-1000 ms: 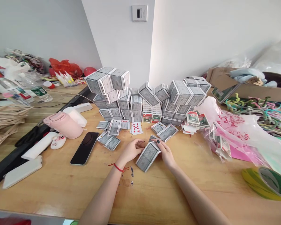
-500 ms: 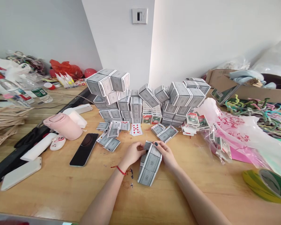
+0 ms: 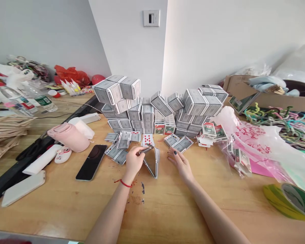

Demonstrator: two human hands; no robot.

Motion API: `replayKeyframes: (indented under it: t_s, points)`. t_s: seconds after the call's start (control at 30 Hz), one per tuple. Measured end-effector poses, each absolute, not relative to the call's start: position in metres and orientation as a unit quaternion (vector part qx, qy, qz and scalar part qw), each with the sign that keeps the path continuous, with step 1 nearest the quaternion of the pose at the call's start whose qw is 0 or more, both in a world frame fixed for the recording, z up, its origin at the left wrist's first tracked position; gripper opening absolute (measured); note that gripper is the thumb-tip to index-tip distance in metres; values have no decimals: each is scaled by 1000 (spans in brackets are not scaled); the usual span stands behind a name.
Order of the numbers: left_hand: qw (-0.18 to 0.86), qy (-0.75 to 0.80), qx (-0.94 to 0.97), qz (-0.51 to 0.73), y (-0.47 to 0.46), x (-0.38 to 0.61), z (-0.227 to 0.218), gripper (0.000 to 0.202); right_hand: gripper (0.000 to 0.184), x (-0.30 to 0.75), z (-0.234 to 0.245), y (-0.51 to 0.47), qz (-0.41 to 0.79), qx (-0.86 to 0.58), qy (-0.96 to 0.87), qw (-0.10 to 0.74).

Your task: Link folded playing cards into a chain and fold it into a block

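Taking the folded cards at the left hand as the clock's centre, open bench stretches to six o'clock between the forearms. A narrow bare gap lies at three, up to the right hand. Past that hand, bare wood reaches toward the tape roll, an obstacle near half past three; the plastic bag fills half past two. Card blocks wall off ten round to two, and loose cards crowd ten. At nine, a phone lies flat, low enough to pass over.
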State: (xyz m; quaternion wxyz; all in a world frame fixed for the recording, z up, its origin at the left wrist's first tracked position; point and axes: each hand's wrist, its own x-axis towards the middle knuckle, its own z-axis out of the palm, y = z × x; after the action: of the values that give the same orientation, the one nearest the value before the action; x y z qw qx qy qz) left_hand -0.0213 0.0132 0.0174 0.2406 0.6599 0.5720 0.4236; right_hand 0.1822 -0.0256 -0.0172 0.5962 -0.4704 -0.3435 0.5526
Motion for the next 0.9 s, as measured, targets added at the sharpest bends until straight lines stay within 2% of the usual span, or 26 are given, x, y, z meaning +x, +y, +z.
replayKeyframes:
  t_s: [0.17,0.37,0.47,0.6,0.73,0.9]
  points:
    - [261,550,684,403,7,-12,16,25,50,173,-10,-35,487,-502,-453,552]
    - [286,515,720,368,-3,5,14,25,60,164,-12,-38,488,-471,-491,547]
    - [288,509,716,381,-4,9,11,30,59,166,-15,-36,483,-478,-498,540]
    - [347,512,669,412,0,11,2,37,53,170,-13,-34,463,-507,-500,527]
    - [402,538,603,432,5,10,-4,36,49,174,-11,-35,426,-530,-515,521]
    - [422,534,581,446,6,8,-3,36,51,175,-15,-36,409,-531,-541,507]
